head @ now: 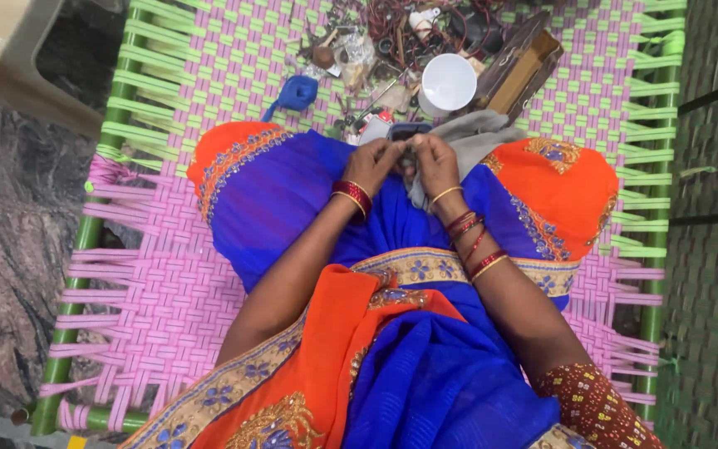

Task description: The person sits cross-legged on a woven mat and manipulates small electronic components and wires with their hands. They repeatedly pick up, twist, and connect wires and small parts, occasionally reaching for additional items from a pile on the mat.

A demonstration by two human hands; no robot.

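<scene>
**Both hands met over a small part above the lap**

The person sat cross-legged on a woven cot (168,274) of pink and green straps, dressed in blue and orange cloth with gold trim. The left hand (373,164) and the right hand (435,160) came together in front of the knees, fingertips nearly touching. Both were curled narrow, pinching a small dark object (409,156) between them; it was too small and too covered by the fingers to tell what it was. Red and gold bangles circled both wrists.

Just beyond the hands lay a grey cloth (479,137), draped toward the right knee. A dark blue, flat thing (409,130) sat right behind the fingertips, partly hidden by them. Farther up the cot stood a white cup (448,81) with its open mouth showing, beside a brown wooden box (518,68) lying at an angle. A blue bundle (296,91) rested to the left, well apart from the hands. A tangle of wires and small parts (392,29) was spread along the cot's far edge.
</scene>
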